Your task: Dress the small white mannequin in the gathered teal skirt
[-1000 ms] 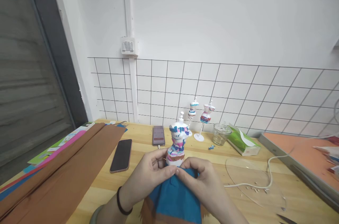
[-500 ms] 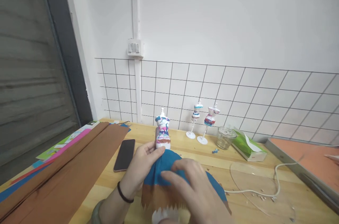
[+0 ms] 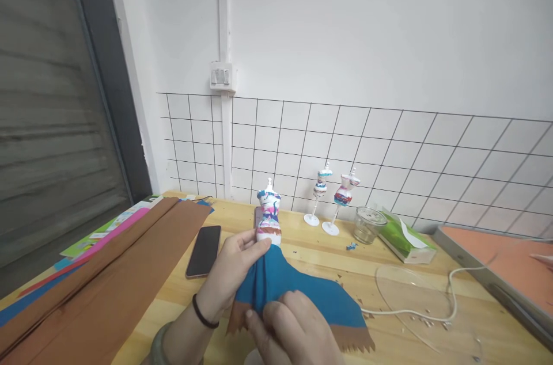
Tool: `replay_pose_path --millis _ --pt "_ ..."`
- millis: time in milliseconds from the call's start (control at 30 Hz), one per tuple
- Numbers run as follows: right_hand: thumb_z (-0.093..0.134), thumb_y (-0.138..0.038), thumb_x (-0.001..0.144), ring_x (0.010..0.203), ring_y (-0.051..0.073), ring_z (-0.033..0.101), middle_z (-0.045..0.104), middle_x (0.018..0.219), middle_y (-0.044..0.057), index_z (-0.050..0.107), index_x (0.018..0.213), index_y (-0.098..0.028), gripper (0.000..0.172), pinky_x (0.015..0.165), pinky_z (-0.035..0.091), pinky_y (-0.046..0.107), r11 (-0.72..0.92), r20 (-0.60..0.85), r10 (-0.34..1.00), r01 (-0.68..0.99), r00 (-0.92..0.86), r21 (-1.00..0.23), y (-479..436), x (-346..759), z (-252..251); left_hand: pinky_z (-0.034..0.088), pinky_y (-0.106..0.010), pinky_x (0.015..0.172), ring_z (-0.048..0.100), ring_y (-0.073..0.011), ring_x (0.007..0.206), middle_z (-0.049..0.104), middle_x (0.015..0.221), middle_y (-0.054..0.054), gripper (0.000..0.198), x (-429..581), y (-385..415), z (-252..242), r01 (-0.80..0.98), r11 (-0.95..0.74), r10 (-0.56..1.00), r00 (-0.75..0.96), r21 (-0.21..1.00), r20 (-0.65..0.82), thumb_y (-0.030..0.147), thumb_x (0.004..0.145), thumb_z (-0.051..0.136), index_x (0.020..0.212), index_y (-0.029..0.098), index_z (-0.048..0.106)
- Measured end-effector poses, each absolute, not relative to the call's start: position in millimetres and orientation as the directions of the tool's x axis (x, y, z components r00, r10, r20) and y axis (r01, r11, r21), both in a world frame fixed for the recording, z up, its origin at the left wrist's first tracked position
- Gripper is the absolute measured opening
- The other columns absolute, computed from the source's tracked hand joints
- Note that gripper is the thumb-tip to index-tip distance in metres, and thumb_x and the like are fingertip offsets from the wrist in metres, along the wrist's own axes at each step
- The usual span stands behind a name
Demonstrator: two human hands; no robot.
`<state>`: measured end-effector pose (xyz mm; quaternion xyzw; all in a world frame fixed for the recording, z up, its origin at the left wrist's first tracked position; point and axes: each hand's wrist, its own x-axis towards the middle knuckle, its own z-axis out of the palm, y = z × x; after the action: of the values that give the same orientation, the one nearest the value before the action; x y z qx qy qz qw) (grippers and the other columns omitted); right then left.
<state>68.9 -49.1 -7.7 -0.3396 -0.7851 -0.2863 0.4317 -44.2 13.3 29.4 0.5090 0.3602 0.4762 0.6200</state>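
Note:
A small white mannequin bust [image 3: 268, 218] covered in pink, blue and brown scraps wears a blue crepe-paper skirt [image 3: 302, 290] with a jagged brown hem. My left hand [image 3: 231, 270] pinches the skirt at the bust's waist, fingers closed on the paper. My right hand [image 3: 291, 330] is lower, fingers curled over the skirt's front near the brown hem. The skirt fans out to the right over the wooden table [image 3: 389, 264].
Two smaller decorated busts on stands [image 3: 332, 198], a glass jar [image 3: 366, 225] and a green tissue pack [image 3: 404, 235] stand at the back. A dark phone [image 3: 204, 251] and brown crepe sheets [image 3: 108, 278] lie left. A clear plastic disc [image 3: 415, 296], white cable and orange-topped board [image 3: 505, 261] lie right.
The bust has been lifted slightly up and away from me. My right hand slid from the waist down the skirt to the hem, and the skirt spread out to the right.

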Motion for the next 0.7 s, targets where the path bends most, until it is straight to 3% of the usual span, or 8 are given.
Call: replay_pose_path --millis 100,167,267,367,467,533,700 --pt "0.049 -0.015 0.083 0.045 0.013 0.043 0.052 0.050 -0.001 0.059 0.063 -0.021 0.023 0.041 0.031 0.026 0.646 0.833 0.367 0.757 -0.415 0.092 -49 70 -7 0.045 -0.024 0.062 0.058 -0.0170 0.072 0.068 0.075 -0.004 0.035 -49 15 33 -0.177 -0.019 0.953 0.295 0.984 0.072 0.035 0.073 0.064 0.101 0.013 0.065" --pt "0.052 -0.022 0.083 0.051 0.013 0.048 0.056 0.058 -0.001 0.063 0.080 -0.022 0.011 0.045 0.038 0.024 0.711 0.781 0.436 0.704 -0.446 0.005 -50 78 -2 0.046 -0.026 0.066 0.060 -0.0187 0.076 0.070 0.083 -0.005 0.037 -54 16 35 -0.158 -0.059 0.940 0.323 0.986 0.108 0.036 0.074 0.063 0.105 0.015 0.064" --pt "0.055 -0.031 0.082 0.073 0.017 0.057 0.061 0.083 0.005 0.056 0.109 -0.023 0.028 0.062 0.048 0.027 0.822 0.761 0.458 0.545 -0.459 -0.166 -51 97 4 0.047 -0.030 0.076 0.062 -0.0215 0.085 0.069 0.099 -0.007 0.040 -61 16 38 -0.161 -0.107 0.902 0.399 0.981 0.164 0.036 0.075 0.063 0.110 0.017 0.062" --pt "0.053 -0.036 0.083 0.100 0.023 0.055 0.059 0.106 0.009 0.050 0.112 -0.024 0.032 0.083 0.046 0.036 0.672 0.713 0.687 0.493 -0.138 -0.552 -48 114 7 0.045 -0.032 0.083 0.060 -0.0224 0.094 0.068 0.104 -0.008 0.040 -65 12 41 -0.142 -0.138 0.837 0.513 0.980 0.192 0.034 0.079 0.059 0.116 0.018 0.058" --pt "0.055 -0.038 0.082 0.110 0.022 0.052 0.060 0.114 0.007 0.050 0.114 -0.026 0.034 0.092 0.042 0.038 0.388 0.422 0.906 0.354 0.021 -0.851 -41 121 7 0.043 -0.034 0.088 0.058 -0.0230 0.101 0.066 0.109 -0.008 0.043 -63 6 44 -0.126 -0.122 0.751 0.637 0.984 0.175 0.030 0.082 0.055 0.124 0.020 0.052" --pt "0.059 -0.040 0.079 0.108 0.022 0.054 0.063 0.109 0.006 0.046 0.119 -0.026 0.044 0.089 0.045 0.037 0.303 0.304 0.952 0.232 -0.029 -0.924 -37 121 6 0.041 -0.036 0.091 0.056 -0.0235 0.105 0.064 0.112 -0.008 0.044 -61 2 44 -0.137 -0.109 0.709 0.684 0.985 0.173 0.029 0.083 0.054 0.127 0.021 0.048" --pt "0.061 -0.037 0.078 0.098 0.022 0.058 0.064 0.099 0.007 0.042 0.123 -0.020 0.052 0.085 0.048 0.037 0.258 0.248 0.965 0.128 -0.090 -0.958 -35 115 2 0.043 -0.036 0.089 0.054 -0.0248 0.109 0.062 0.116 -0.008 0.047 -57 -2 43 -0.130 -0.085 0.683 0.714 0.988 0.152 0.029 0.084 0.053 0.130 0.023 0.044"
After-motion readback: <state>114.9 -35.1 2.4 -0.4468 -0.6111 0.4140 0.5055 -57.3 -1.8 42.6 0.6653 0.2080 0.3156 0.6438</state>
